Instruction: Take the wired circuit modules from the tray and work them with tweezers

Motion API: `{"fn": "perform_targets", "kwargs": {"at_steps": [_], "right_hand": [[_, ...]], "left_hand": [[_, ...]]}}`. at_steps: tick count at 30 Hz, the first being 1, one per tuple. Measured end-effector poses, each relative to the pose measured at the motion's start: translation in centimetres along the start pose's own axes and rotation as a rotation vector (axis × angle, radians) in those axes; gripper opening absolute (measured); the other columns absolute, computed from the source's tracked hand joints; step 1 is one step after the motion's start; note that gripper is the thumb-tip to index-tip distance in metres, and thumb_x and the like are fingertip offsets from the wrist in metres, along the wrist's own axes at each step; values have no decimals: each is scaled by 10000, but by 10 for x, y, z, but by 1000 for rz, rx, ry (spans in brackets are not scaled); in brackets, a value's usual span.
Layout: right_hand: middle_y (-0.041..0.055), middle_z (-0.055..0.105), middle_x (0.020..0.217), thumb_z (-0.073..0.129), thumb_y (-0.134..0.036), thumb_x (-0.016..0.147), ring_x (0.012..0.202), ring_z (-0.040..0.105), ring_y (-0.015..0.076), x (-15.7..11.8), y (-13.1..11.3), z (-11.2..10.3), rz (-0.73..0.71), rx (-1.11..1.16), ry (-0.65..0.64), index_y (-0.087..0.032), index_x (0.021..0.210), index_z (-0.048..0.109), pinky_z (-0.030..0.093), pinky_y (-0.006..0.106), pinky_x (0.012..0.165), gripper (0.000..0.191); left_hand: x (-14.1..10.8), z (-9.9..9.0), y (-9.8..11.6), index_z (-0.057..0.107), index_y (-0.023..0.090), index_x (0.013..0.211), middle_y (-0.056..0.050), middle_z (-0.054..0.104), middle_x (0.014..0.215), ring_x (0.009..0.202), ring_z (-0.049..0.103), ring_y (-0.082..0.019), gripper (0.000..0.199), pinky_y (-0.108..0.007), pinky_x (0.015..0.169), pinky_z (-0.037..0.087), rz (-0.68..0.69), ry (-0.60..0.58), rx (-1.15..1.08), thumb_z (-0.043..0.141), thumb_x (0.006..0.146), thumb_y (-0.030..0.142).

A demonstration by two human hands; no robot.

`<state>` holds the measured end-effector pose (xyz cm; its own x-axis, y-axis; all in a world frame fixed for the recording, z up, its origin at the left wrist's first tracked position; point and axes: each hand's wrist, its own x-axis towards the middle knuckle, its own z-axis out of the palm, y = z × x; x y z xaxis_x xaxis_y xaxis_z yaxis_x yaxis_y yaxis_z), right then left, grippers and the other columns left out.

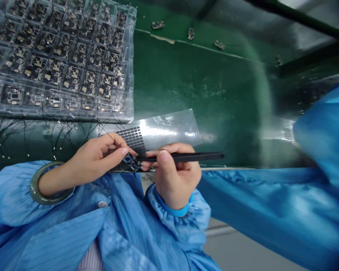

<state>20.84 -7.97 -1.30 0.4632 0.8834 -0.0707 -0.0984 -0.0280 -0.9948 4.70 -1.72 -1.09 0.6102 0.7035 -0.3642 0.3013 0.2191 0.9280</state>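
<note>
My left hand (94, 160) pinches a small dark circuit board (130, 162) between finger and thumb. My right hand (172, 177) grips black tweezers (186, 157), whose tips reach the board from the right. Just above the hands, a clear plastic sheet (169, 131) lies on the green mat, carrying a grid of small black pads (132, 137). A green stone bangle (45, 184) circles my left wrist, and both cuffs are blue.
A clear plastic tray (131, 64) of several rows of circuit boards stands at the upper left on the green mat (203, 90). Thin black wires (36, 139) lie below it. Several small parts (158, 25) sit near the far edge. A blurred blue sleeve (322, 150) fills the right side.
</note>
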Motion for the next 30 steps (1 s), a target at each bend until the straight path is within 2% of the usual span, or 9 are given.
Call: {"fn": "perform_targets", "kwargs": {"at_steps": [6, 12, 22, 30], "right_hand": [[-37, 719, 691, 672, -324, 797, 455, 666, 138, 0, 7, 16, -54, -3, 1, -255, 834, 537, 593, 234, 425, 156], [-38, 720, 700, 666, -310, 806, 485, 682, 141, 3, 7, 19, -72, 28, -11, -251, 841, 542, 573, 209, 393, 142], [-66, 717, 729, 657, -215, 819, 529, 697, 115, 4, 11, 19, -104, 66, -39, -244, 861, 579, 563, 160, 414, 93], [-46, 680, 727, 666, -250, 808, 499, 676, 105, 1, 11, 23, -188, -80, 16, -222, 848, 566, 549, 174, 405, 111]], "left_hand": [[-2, -2, -1, 558, 187, 848, 3, 623, 678, 686, 616, -135, 191, -210, 547, 459, -30, 41, -152, 531, 884, 372], [-1, -2, 1, 561, 175, 822, 19, 606, 659, 580, 553, -93, 153, -187, 511, 430, -19, 40, -192, 537, 877, 316], [0, -4, 2, 569, 165, 824, 5, 650, 711, 643, 612, -106, 171, -190, 587, 476, -62, 61, -225, 567, 859, 333], [0, -4, 1, 575, 164, 819, 3, 650, 711, 631, 603, -103, 177, -184, 567, 462, -38, 81, -209, 567, 858, 336]]}}
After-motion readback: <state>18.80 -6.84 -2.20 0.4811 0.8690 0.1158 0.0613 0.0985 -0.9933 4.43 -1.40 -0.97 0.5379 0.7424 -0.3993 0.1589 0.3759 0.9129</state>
